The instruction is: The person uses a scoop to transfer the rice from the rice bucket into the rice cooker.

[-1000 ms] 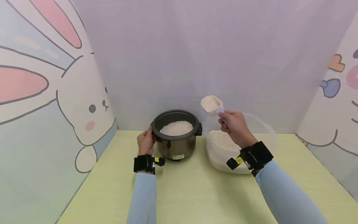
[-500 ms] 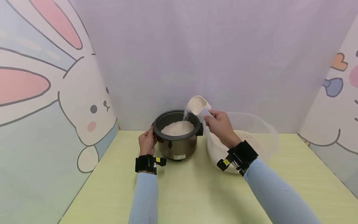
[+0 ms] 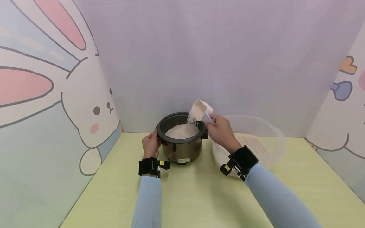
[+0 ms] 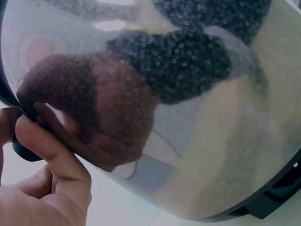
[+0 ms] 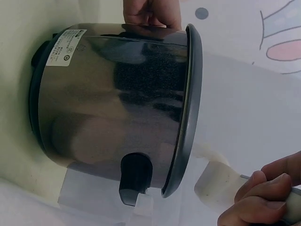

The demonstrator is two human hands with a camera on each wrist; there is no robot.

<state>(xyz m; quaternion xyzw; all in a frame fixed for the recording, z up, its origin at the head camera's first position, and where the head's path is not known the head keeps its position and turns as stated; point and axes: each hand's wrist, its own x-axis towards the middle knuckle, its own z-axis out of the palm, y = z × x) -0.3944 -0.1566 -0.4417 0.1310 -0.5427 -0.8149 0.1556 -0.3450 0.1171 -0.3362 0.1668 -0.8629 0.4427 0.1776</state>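
Note:
A dark, glossy rice cooker [image 3: 181, 150] stands upright and lidless on the table, white rice [image 3: 181, 131] heaped inside. At its left side my left hand [image 3: 150, 146] grips the black side handle [image 4: 27, 147], thumb and fingers around it in the left wrist view. My right hand [image 3: 223, 132] holds a white measuring scoop [image 3: 208, 109] by its handle above the cooker's right rim. The scoop is tilted to the left and rice streams from it into the cooker. In the right wrist view, the scoop [image 5: 216, 184] is beside the cooker's mouth, curled fingers around its handle.
A translucent plastic tub [image 3: 275, 142] with more rice [image 3: 251, 142] stands right of the cooker, partly behind the right hand and wrist. The pale green table [image 3: 188, 196] meets a lilac back wall [image 3: 199, 57]. Rabbit-printed side walls [image 3: 85, 114] flank it.
My right hand has carried the full scoop left from above the tub to the cooker and tipped it further, pouring rice. The left hand keeps its grip on the cooker.

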